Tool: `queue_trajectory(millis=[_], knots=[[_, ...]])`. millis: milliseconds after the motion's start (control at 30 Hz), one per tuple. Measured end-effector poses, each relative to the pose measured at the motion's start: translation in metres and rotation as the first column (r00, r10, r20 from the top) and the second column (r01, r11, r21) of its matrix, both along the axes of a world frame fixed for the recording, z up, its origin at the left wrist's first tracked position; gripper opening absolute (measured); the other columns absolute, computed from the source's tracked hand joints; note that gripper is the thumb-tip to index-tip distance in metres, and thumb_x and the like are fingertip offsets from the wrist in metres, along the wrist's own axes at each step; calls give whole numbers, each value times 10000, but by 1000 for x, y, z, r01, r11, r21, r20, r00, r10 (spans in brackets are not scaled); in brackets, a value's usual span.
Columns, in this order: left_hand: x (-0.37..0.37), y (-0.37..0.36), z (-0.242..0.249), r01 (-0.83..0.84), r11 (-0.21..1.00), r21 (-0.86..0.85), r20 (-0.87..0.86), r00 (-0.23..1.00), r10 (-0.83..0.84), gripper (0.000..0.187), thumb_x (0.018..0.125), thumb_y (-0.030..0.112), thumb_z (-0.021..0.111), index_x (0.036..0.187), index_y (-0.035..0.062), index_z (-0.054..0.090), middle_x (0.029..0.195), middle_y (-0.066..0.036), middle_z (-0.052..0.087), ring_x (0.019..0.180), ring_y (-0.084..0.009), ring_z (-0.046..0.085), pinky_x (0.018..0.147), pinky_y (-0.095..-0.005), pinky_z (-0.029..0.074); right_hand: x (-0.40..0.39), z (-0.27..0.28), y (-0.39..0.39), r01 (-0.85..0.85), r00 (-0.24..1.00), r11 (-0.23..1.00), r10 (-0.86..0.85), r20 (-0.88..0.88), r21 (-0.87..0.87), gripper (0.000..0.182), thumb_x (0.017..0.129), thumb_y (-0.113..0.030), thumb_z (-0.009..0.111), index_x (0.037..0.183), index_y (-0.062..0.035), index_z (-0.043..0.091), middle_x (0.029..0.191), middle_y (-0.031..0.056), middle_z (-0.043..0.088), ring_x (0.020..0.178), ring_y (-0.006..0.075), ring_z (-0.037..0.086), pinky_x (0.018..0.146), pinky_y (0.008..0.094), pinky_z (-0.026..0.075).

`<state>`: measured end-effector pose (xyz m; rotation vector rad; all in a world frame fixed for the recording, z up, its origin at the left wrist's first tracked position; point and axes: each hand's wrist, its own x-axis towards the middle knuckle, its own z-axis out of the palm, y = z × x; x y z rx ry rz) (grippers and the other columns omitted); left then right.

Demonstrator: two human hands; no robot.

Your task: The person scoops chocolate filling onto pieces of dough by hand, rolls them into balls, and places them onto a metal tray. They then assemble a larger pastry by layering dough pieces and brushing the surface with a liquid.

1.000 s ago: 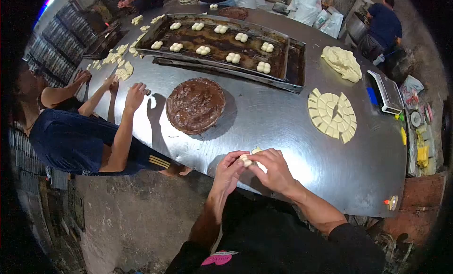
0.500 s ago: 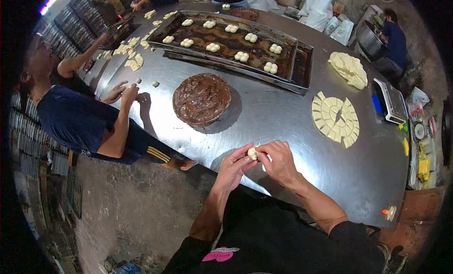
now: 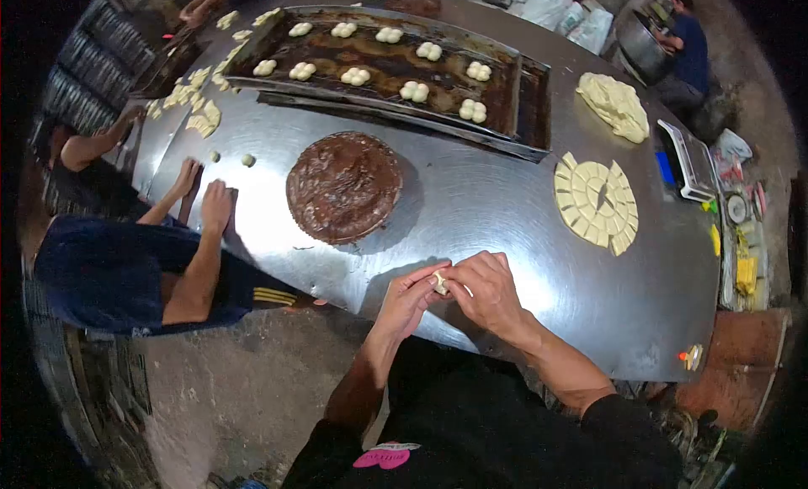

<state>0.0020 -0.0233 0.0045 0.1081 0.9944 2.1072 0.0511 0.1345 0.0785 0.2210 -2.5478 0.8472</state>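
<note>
Between both sets of fingertips I pinch a small piece of pale dough (image 3: 440, 282), over the near edge of the steel table. My left hand (image 3: 409, 302) cups it from the left with bent fingers. From the right, my right hand (image 3: 484, 292) presses it with thumb and fingers, which hide much of it. Beyond my hands stands a round pan heaped with brown chocolate-like filling (image 3: 343, 186). A flat round of dough cut into pieces (image 3: 593, 203) lies to the right, with a larger uncut dough lump (image 3: 613, 108) behind it.
A dark baking tray (image 3: 370, 55) with several dough clusters spans the table's far side. A scale (image 3: 686, 161) stands at the right edge. At left, a co-worker's hands (image 3: 202, 194) are at the table near small dough balls (image 3: 247, 160). Cut dough strips (image 3: 204, 119) lie farther back.
My view has shifted slightly. My fingers have closed further over the dough, so less of it shows. The co-worker at left has lowered their hands to the table.
</note>
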Motion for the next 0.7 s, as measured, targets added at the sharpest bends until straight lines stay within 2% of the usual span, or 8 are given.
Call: queue_trajectory(millis=[100, 167, 333, 400, 433, 500, 633, 700], knots=[[4, 18, -1, 116, 993, -17, 109, 988, -113, 317, 932, 55, 509, 1233, -41, 539, 1219, -138, 562, 1017, -203, 598, 842, -318, 500, 25, -31, 27, 68, 997, 997, -69, 16, 37, 110, 738, -69, 684, 832, -73, 627, 729, 45, 581, 701, 215, 552, 671, 352, 376], [2, 15, -19, -22, 875, -484, -295, 945, -140, 400, 919, 89, 538, 1294, -35, 474, 1204, -172, 568, 1022, -217, 602, 862, -324, 512, 53, -59, 55, 214, 976, 969, -215, -4, 125, 119, 729, -54, 681, 834, -77, 629, 754, 31, 590, 724, 210, 553, 679, 347, 377], [6, -5, -80, -288, 672, -682, -505, 851, -147, 377, 908, 110, 564, 1256, -20, 499, 1143, -147, 596, 961, -202, 606, 833, -306, 489, 148, -124, 80, 320, 915, 866, -388, 112, 384, 161, 774, -71, 619, 933, -72, 644, 950, 48, 622, 876, 228, 557, 762, 377, 391], [9, 8, -94, -538, 702, -467, -871, 417, -260, 353, 866, 59, 548, 1208, -27, 537, 1061, -191, 617, 928, -293, 617, 817, -329, 494, 176, -126, 79, 286, 899, 845, -400, 180, 452, 282, 785, -104, 596, 1063, -77, 640, 1125, 51, 588, 1032, 248, 521, 861, 416, 381], [12, 20, -92, -522, 712, -470, -869, 414, -269, 353, 866, 59, 548, 1208, -27, 537, 1061, -191, 617, 928, -293, 617, 817, -329, 494, 176, -119, 79, 326, 895, 864, -413, 170, 383, 217, 772, -79, 599, 982, -73, 653, 1023, 57, 615, 965, 255, 553, 841, 414, 388], [4, 49, -81, -655, 673, -343, -901, 27, -432, 368, 842, 62, 553, 1207, 15, 554, 1064, -199, 616, 973, -353, 577, 850, -394, 473, 165, -101, 84, 388, 810, 900, -435, 394, 197, 209, 716, 24, 601, 891, -82, 647, 915, 66, 618, 879, 264, 577, 800, 407, 400], [12, 75, -65, -329, 649, -686, -685, -8, -728, 417, 811, 48, 507, 1221, 90, 567, 1115, -150, 593, 1015, -340, 537, 859, -443, 438, 123, -122, 75, 249, 958, 968, -252, 138, 41, 119, 751, -3, 590, 832, -75, 637, 846, 80, 623, 816, 288, 573, 772, 401, 423], [17, 62, -54, -486, 529, -695, -540, -132, -831, 396, 801, 52, 498, 1185, 93, 586, 1025, -119, 579, 981, -310, 531, 815, -427, 438, 147, -150, 90, 93, 993, 993, -98, 61, 77, 48, 782, -48, 587, 802, -71, 624, 807, 87, 613, 797, 292, 568, 749, 418, 424]])
